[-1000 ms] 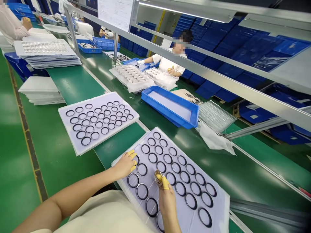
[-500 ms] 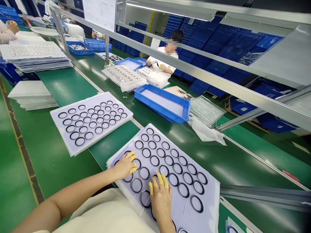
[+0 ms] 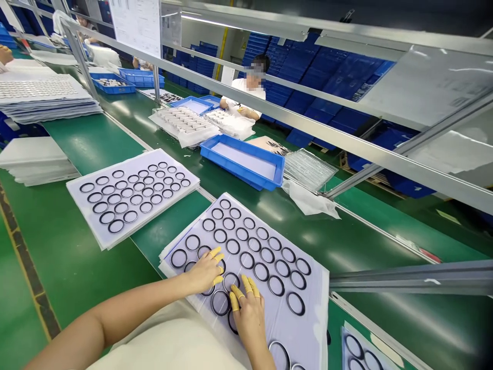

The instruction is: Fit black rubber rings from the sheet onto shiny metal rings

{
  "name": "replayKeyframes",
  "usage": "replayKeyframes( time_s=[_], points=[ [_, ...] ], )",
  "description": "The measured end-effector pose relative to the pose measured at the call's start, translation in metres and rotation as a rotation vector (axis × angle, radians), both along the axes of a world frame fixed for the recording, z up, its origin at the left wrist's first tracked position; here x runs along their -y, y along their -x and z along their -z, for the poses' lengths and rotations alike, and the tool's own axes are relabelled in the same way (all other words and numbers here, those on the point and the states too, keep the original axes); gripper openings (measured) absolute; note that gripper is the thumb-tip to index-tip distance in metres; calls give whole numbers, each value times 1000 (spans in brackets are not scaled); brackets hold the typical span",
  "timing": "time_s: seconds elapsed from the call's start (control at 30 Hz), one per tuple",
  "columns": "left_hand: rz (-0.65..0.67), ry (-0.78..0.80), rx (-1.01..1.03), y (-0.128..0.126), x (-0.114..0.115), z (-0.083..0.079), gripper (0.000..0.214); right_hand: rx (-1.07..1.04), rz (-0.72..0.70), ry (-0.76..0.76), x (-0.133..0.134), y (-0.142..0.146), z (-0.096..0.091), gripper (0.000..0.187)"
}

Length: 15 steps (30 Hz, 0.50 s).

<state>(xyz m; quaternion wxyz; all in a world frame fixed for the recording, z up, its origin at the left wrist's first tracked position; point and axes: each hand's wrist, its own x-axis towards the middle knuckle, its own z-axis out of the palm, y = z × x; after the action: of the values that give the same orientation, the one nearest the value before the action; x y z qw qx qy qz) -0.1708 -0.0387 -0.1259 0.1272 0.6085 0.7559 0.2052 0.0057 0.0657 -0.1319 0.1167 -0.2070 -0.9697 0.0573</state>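
Observation:
Black rings lie in rows on a white sheet (image 3: pixel 308 329) on top of a low stack in front of me. Yellow finger cots cover several fingertips of both hands. My left hand (image 3: pixel 204 271) rests over rings at the sheet's near left side, its fingers spread. Just right of it, my right hand (image 3: pixel 248 311) lies with fingers apart, the tips by a ring (image 3: pixel 231 281) between the hands. Another ring (image 3: pixel 220 303) lies left of my right fingers. Both hands partly cover rings beneath them, and I see none lifted.
A second ring-covered sheet stack (image 3: pixel 133 192) lies to the left. Beyond are a blue tray (image 3: pixel 242 163), a clear ridged plastic tray (image 3: pixel 310 167) and a co-worker (image 3: pixel 248 95). A metal rail (image 3: pixel 269 105) crosses above the green bench. More rings lie on a sheet (image 3: pixel 360 352) at lower right.
The view has shifted, so the surroundings sit farther left. My left hand has moved rightward over the sheet, closer to my right hand, uncovering rings at the left edge.

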Motion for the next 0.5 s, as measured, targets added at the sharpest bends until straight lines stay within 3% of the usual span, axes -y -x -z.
replayKeyframes(
  time_s=[0.23,0.33,0.5],
  points=[
    [4,-11,-21,-2,0,-7,17,-67,59,-14,-12,-23,9,35],
    [-69,-22,-34,21,-2,-13,20,-119,165,-40,-38,-45,9,47],
    [-229,-17,-58,82,-10,-13,28,-117,420,-96,-94,-101,4,63]
  ],
)
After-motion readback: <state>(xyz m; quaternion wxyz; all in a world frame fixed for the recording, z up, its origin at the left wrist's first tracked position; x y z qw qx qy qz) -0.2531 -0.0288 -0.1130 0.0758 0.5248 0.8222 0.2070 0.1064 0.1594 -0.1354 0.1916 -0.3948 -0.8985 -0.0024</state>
